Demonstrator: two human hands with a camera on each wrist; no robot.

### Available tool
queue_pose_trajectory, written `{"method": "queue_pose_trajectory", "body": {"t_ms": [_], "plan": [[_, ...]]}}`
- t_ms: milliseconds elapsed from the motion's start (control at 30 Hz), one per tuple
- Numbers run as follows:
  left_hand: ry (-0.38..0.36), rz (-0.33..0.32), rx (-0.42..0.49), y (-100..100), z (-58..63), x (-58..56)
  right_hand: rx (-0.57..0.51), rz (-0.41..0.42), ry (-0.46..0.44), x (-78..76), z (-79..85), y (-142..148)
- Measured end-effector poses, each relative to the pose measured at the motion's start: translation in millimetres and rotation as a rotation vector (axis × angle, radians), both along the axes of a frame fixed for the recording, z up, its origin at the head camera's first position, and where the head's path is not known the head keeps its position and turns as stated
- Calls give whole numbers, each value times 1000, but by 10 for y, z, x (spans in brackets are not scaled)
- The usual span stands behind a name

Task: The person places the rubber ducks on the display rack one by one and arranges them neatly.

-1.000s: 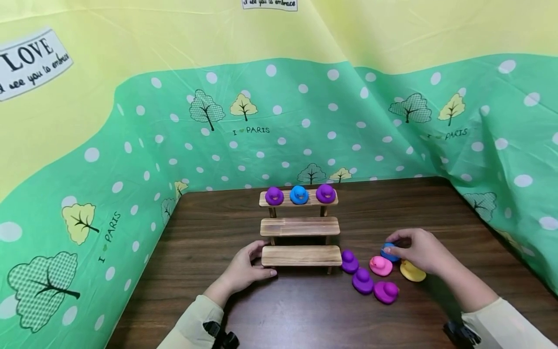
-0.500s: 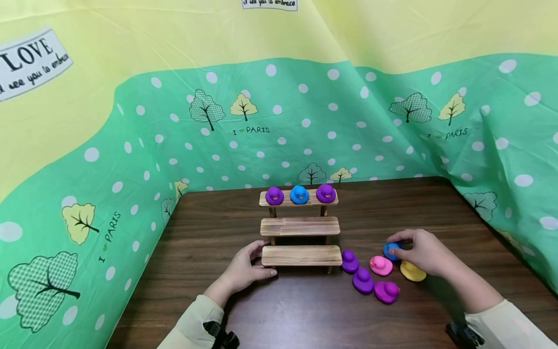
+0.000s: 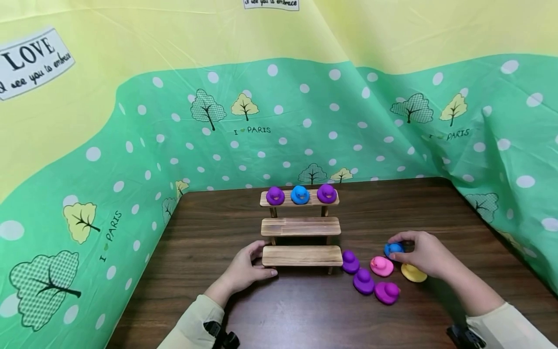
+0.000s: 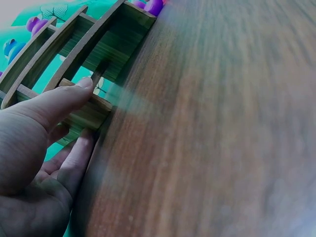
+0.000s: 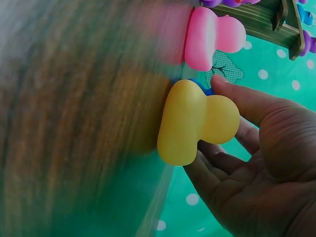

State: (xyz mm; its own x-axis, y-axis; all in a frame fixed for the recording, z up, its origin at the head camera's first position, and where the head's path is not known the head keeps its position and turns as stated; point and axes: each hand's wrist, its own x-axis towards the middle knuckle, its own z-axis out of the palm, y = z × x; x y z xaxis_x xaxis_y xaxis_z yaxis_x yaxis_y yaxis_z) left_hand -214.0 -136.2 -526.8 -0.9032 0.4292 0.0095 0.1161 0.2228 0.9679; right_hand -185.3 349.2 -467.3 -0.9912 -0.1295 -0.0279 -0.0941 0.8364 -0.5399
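Observation:
My left hand [image 3: 241, 269] grips the left end of a three-tier wooden stand [image 3: 302, 256], thumb in front and fingers behind, as the left wrist view shows. At the right, my right hand [image 3: 426, 254] pinches a blue toy duck [image 3: 394, 250] between thumb and fingers, low over the table. A yellow duck [image 3: 413, 273] lies just under that hand and hides most of the blue one in the right wrist view. Beside them is a pink duck [image 3: 381, 266]. Purple ducks [image 3: 364, 281] sit nearer the stand, several in all with the two others close by.
The top tier carries a purple duck [image 3: 275, 196], a blue duck [image 3: 300, 195] and another purple duck [image 3: 326, 193]. Bare wood shows on the middle tier [image 3: 301, 226]. Green and yellow patterned cloth [image 3: 270, 145] encloses the dark wooden table [image 3: 209, 218] at the back and sides.
The blue duck has shifted slightly right and turned in my right hand, showing more of its front. My left hand and the stand stay in place.

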Motion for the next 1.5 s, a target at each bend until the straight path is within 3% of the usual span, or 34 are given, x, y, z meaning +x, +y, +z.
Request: {"method": "queue_pose_trajectory", "body": {"t_ms": [733, 1167, 1500], "plan": [[-1, -3, 12, -1, -12, -15, -19, -33, -12, 22, -25, 24], [-7, -4, 10, 6, 2, -5, -27, -25, 51, 31, -32, -11], [-6, -1, 9, 3, -9, -5, -99, -26, 96, 34, 58, -111]]}}
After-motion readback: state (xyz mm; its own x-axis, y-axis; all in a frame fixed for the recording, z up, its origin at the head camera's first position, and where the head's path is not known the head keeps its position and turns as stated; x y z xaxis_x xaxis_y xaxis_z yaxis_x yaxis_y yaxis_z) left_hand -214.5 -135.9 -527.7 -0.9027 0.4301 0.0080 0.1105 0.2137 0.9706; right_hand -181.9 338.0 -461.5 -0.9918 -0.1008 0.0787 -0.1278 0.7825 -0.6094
